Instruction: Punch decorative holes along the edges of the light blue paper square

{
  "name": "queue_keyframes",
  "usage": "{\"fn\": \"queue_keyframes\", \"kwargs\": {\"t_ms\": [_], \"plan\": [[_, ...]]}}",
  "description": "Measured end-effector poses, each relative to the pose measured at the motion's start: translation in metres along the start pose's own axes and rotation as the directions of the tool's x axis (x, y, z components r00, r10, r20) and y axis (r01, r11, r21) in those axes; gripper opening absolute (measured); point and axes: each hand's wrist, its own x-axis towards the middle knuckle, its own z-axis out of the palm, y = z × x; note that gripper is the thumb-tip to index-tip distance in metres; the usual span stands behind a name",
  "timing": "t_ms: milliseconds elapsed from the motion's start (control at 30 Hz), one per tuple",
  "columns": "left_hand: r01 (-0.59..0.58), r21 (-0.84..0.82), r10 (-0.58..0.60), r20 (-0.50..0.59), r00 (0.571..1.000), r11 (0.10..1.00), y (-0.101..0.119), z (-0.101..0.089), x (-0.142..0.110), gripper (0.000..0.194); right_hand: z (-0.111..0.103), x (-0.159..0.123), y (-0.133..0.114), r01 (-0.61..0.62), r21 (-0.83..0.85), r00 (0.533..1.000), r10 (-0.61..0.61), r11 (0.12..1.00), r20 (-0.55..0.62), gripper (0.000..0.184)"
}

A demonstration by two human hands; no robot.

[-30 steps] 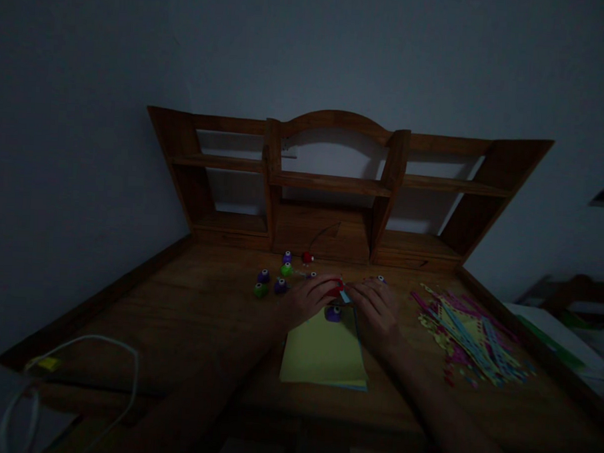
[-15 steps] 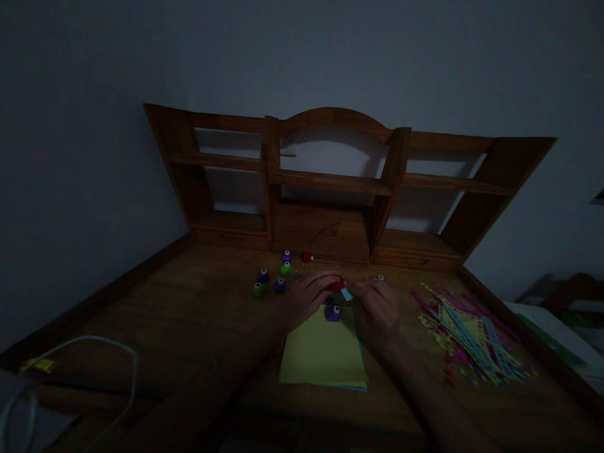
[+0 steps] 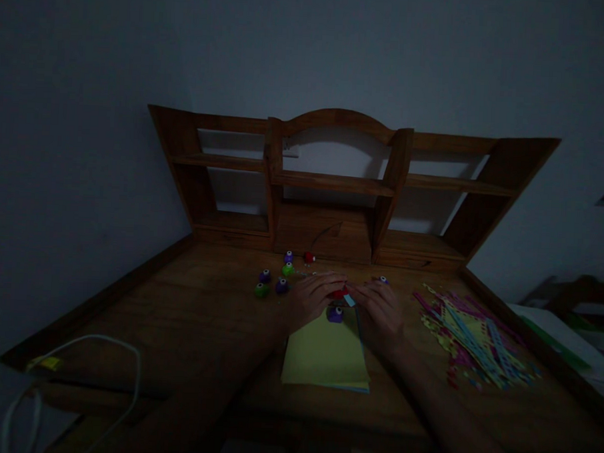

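In the dim head view, my left hand (image 3: 315,297) is closed around a small red craft punch (image 3: 338,293). My right hand (image 3: 380,311) pinches a small piece of light blue paper (image 3: 349,300) at the punch's right side. The paper's inner end is hidden by the punch and fingers. Just below both hands, a purple craft punch (image 3: 335,315) sits on the top edge of a stack of yellow paper (image 3: 326,354), with a blue sheet showing under it.
Several purple and green punches (image 3: 282,286) stand left of my hands, with a red one (image 3: 308,257) behind. Punched paper strips and bits (image 3: 472,337) are heaped at right. A wooden shelf unit (image 3: 334,183) backs the desk; a white cable (image 3: 138,373) loops at front left.
The red punch has tilted in my left hand, and the fingers now cover more of it. The blue paper has shifted slightly to the right and down with my right hand.
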Motion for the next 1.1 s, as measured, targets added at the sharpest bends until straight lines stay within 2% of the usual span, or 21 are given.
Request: {"fn": "queue_keyframes", "kwargs": {"t_ms": [167,333,467,567,633,700,767,833,900,967,1033,1100], "plan": [[0.002,-0.010,-0.002,0.018,1.000,1.000,-0.001,-0.001,0.002,0.047,0.002,-0.003,0.002,-0.005,-0.012,1.000,0.006,1.000,0.008,0.046],[0.005,0.005,-0.005,0.041,0.999,1.000,-0.002,-0.001,0.002,0.045,0.003,-0.003,0.003,-0.012,0.010,0.999,0.012,1.000,0.032,0.045],[0.152,-0.069,-0.153,0.000,0.988,0.986,0.001,0.002,0.004,0.042,0.003,0.003,-0.001,-0.091,0.054,0.995,0.089,0.994,0.040,0.038],[0.323,-0.206,-0.344,-0.073,0.936,0.924,0.001,0.006,0.006,0.040,0.004,0.008,-0.006,-0.257,0.084,0.966,0.255,0.963,0.040,0.026],[0.440,-0.306,-0.483,-0.082,0.872,0.844,-0.001,0.009,0.006,0.038,0.006,0.011,-0.006,-0.399,0.117,0.917,0.396,0.909,0.050,0.021],[0.542,-0.428,-0.611,-0.032,0.791,0.723,-0.005,0.011,0.007,0.038,0.009,0.012,-0.003,-0.552,0.180,0.833,0.549,0.814,0.072,0.021],[0.595,-0.563,-0.698,0.043,0.715,0.574,-0.010,0.011,0.007,0.037,0.012,0.014,0.003,-0.691,0.275,0.713,0.693,0.668,0.108,0.025],[0.594,-0.674,-0.739,0.104,0.666,0.440,-0.015,0.011,0.008,0.036,0.013,0.017,0.008,-0.780,0.377,0.584,0.797,0.500,0.151,0.031],[0.570,-0.750,-0.760,0.144,0.634,0.334,-0.019,0.010,0.010,0.036,0.013,0.021,0.010,-0.815,0.476,0.467,0.861,0.330,0.204,0.035],[0.542,-0.802,-0.777,0.168,0.606,0.250,-0.020,0.010,0.012,0.038,0.012,0.025,0.009,-0.799,0.577,0.374,0.891,0.169,0.257,0.038],[0.520,-0.834,-0.790,0.188,0.584,0.186,-0.020,0.011,0.014,0.040,0.013,0.026,0.005,-0.756,0.654,0.331,0.885,0.040,0.329,0.039],[0.510,-0.851,-0.790,0.223,0.571,0.128,-0.019,0.013,0.015,0.040,0.015,0.024,0.002,-0.737,0.676,0.326,0.862,-0.025,0.388,0.039]]}}
